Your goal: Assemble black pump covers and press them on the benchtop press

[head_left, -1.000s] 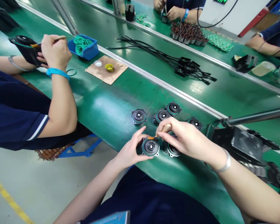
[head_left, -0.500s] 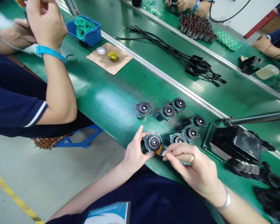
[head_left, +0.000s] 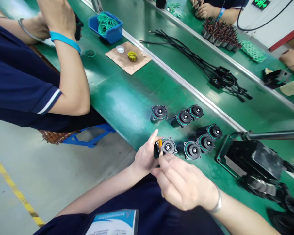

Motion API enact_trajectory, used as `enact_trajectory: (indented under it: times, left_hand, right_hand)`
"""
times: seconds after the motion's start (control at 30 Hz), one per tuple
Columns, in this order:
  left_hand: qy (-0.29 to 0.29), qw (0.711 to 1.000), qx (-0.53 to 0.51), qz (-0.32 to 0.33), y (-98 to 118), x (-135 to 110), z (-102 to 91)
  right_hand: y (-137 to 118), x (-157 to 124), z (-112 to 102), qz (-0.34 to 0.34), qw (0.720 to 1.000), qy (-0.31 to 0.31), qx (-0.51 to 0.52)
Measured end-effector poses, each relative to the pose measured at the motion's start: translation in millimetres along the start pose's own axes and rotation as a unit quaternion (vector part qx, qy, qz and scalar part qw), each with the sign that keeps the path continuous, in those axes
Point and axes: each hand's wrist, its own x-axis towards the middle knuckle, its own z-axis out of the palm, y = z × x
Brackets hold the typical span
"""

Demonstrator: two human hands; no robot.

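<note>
My left hand [head_left: 145,156] is wrapped round the side of a black round motor housing [head_left: 169,147], which faces up near the table's front edge. In my right hand [head_left: 183,183] is a small brush [head_left: 160,146] with orange-yellow bristles, pinched between thumb and fingers. The bristles lie at the left rim of the housing; my right fingers hide most of the handle. Just right of it stand three more housings, the nearest one [head_left: 192,150] with a green sealing ring round its top. Three others, including a lone housing [head_left: 159,112], stand farther back.
A co-worker's arm [head_left: 72,75] reaches over the table at left. Behind are a blue bin [head_left: 115,34] of green rings and cardboard [head_left: 127,67] bearing a yellow cap [head_left: 132,56]. Black cables [head_left: 186,52] lie beyond the metal rail [head_left: 176,75]. A bulky black unit [head_left: 254,156] stands at right.
My right hand has swung left across the front of the housing, bringing the brush from its lower right rim to its left rim. My left hand keeps its hold. The camera view has shifted.
</note>
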Motion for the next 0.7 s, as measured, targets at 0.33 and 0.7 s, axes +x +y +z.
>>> enact_trajectory:
  times: [0.33, 0.7]
  left_hand:
    - [0.034, 0.995, -0.003, 0.089, -11, -4, 4.8]
    - [0.004, 0.998, -0.018, 0.068, -6, 3, 0.9]
  right_hand:
    - [-7, -7, -37, -0.049, 0.993, -0.108, 0.022]
    - [11, -17, -54, -0.091, 0.983, -0.158, 0.006]
